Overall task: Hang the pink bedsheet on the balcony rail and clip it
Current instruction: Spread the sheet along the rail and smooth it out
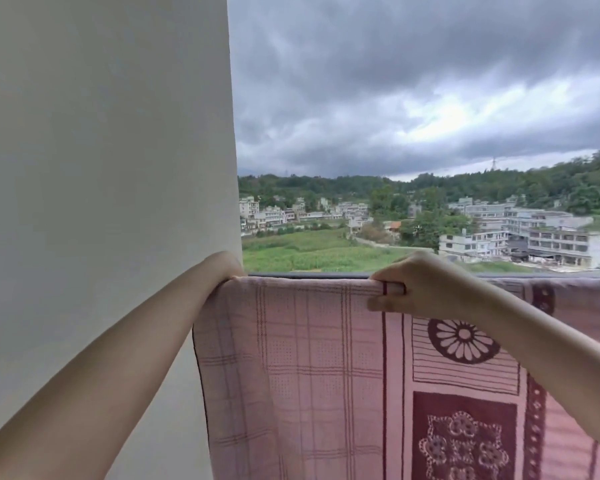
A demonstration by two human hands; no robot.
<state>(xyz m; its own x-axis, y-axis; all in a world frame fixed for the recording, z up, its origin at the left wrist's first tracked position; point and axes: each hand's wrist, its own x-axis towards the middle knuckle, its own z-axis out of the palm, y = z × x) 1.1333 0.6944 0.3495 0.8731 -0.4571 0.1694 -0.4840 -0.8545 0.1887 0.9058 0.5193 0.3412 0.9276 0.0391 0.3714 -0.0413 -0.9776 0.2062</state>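
The pink bedsheet was found draped over the balcony rail, hanging down from the centre towards 6 o'clock and running off the picture at 3 o'clock. The right hand was closed over the rail top, with the sheet's fold pinched between thumb and fingers. The left hand was placed at the sheet's end corner, at 9 o'clock from the right hand, beside the white wall. Its fingers were turned out of sight over the rail, so whether they were closed on the cloth could not be told.

No clip was seen anywhere, and the clipping step was judged not yet done. Heavy grey cloud was noted from 12 to 2 o'clock. It was judged that, if either hand were released before clipping, the sheet could slide off the rail under its own weight or be lifted by wind, and be lost over the drop beyond. An uneven hang across the rail would add to that risk.

The outer half of the sheet, its lower hem and the rail's supports were hidden or cut off.
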